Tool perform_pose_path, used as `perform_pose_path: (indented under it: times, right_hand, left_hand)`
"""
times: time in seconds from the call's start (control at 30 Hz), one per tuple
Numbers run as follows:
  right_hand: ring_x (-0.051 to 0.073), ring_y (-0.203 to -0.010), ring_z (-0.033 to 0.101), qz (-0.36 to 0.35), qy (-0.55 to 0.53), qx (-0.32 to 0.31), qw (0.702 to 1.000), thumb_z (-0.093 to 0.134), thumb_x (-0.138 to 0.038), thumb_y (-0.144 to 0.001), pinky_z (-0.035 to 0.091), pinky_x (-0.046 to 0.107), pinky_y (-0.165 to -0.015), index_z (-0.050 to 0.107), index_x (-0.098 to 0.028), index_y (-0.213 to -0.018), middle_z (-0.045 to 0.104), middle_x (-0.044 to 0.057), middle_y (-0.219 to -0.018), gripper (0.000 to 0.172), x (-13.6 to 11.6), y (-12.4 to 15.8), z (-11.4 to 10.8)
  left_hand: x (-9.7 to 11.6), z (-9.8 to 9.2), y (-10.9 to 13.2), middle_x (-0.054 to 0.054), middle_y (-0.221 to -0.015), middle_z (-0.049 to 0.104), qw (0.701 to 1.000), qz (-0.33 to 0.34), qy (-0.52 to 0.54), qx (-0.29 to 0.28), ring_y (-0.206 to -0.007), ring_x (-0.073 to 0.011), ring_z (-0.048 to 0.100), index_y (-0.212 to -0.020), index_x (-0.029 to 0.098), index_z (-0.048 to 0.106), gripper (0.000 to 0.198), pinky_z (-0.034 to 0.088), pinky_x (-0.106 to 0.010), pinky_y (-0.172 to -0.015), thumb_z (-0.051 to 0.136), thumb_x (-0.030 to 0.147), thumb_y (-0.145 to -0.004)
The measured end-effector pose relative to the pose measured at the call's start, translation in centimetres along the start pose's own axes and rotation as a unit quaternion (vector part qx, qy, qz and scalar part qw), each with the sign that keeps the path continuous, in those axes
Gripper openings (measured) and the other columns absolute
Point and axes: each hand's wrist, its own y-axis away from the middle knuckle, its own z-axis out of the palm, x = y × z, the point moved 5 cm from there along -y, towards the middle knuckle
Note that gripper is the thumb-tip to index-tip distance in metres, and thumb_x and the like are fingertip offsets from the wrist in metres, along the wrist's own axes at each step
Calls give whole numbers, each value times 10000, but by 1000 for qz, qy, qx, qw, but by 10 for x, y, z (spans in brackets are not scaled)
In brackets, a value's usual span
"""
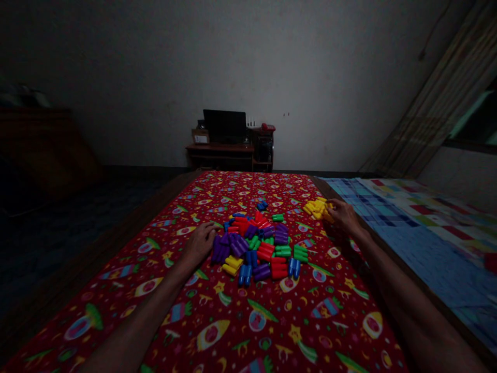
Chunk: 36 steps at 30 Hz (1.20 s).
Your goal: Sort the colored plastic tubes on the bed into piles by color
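A mixed pile of coloured plastic tube-shaped blocks lies on the red cloth, in purple, red, green, blue and yellow. My left hand rests against the pile's left side, beside the purple blocks, its fingers stretched and holding nothing I can see. Farther right is a separate heap of yellow blocks. At that heap's right edge, my right hand has its fingertips closed around a yellow block, which they partly cover. Two loose yellow blocks lie at the near left of the mixed pile.
The red cloth with rocket prints covers the long surface in front of me. Beyond it stands a desk with a dark monitor. Bedding spreads along the right, below a curtain. The room is dim.
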Motion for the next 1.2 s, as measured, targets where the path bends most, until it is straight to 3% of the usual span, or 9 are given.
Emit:
perform_pose_path:
  times: [0.2, 0.33, 0.43, 0.57, 0.67, 0.77, 0.83, 1.0, 1.2]
  right_hand:
    - [238, -884, 675, 37, 31, -57, 997, 533, -246, -815, 484, 299, -748, 694, -127, -1107, 731, 147, -1007, 354, 20, -3, 9]
    - [244, -848, 680, 25, 50, 11, 998, 459, -240, -864, 479, 311, -732, 699, -133, -1099, 734, 159, -971, 353, -9, -5, -2]
    - [216, -808, 678, -70, -24, 8, 997, 480, -187, -837, 470, 282, -720, 719, -152, -1047, 744, 122, -928, 320, -67, -9, -1]
    - [170, -745, 658, -231, -139, -132, 954, 497, -183, -859, 439, 229, -671, 724, -159, -1019, 745, 82, -873, 279, -180, -4, 31]
    - [175, -853, 651, -307, -145, -195, 920, 523, -222, -879, 419, 224, -717, 694, -155, -1103, 730, 106, -999, 290, -258, 6, 60]
    - [152, -803, 619, -342, -116, -247, 899, 553, -171, -854, 374, 208, -665, 712, -128, -1006, 722, 99, -946, 224, -303, 15, 82]
    - [117, -662, 553, -340, -105, -268, 895, 543, -188, -869, 318, 209, -590, 720, -103, -865, 691, 67, -772, 196, -310, 18, 88]
    - [74, -510, 408, -247, -146, -246, 926, 416, -361, -957, 244, 220, -523, 690, -80, -665, 533, 9, -541, 490, -279, 8, 75]
    - [129, -727, 583, -261, -52, -293, 918, 600, -303, -848, 323, 204, -587, 728, -156, -972, 704, 58, -862, 231, -285, -3, 85]
  left_hand:
    - [-4, 4, 0, -105, -1101, 664, 1000, 1, 2, 14, -1077, -237, 596, -949, 180, 713, 393, 471, -425, -1003, 349, 309, -873]
    - [-3, 3, 0, -109, -1111, 659, 1000, -2, -2, 5, -1096, -243, 586, -958, 179, 716, 401, 463, -434, -1013, 345, 304, -871]
    - [-1, 1, 1, -115, -1127, 655, 1000, -8, -2, 7, -1095, -250, 588, -951, 177, 719, 401, 466, -441, -1008, 349, 307, -867]
    - [1, -1, 2, -101, -1129, 659, 1000, -16, 5, 17, -1082, -233, 596, -945, 186, 720, 373, 468, -421, -1008, 374, 296, -861]
    - [1, -1, 3, -105, -1139, 655, 1000, -16, 5, 13, -1099, -229, 591, -969, 180, 717, 382, 463, -421, -1014, 365, 289, -869]
    - [2, -1, 3, -98, -1122, 659, 1000, -10, 9, 13, -1095, -229, 591, -972, 184, 715, 378, 469, -429, -1006, 364, 277, -868]
    - [4, -2, 3, -93, -1108, 663, 1000, -10, 10, 16, -1088, -228, 592, -957, 187, 716, 366, 471, -427, -1003, 370, 265, -865]
    - [9, 0, 2, -98, -1109, 657, 1000, -6, 10, 10, -1085, -223, 593, -969, 176, 707, 377, 465, -402, -1012, 351, 258, -881]
    - [11, 0, 2, -108, -1092, 664, 1000, -6, 9, 15, -1077, -228, 601, -945, 169, 707, 371, 464, -417, -1010, 350, 245, -878]
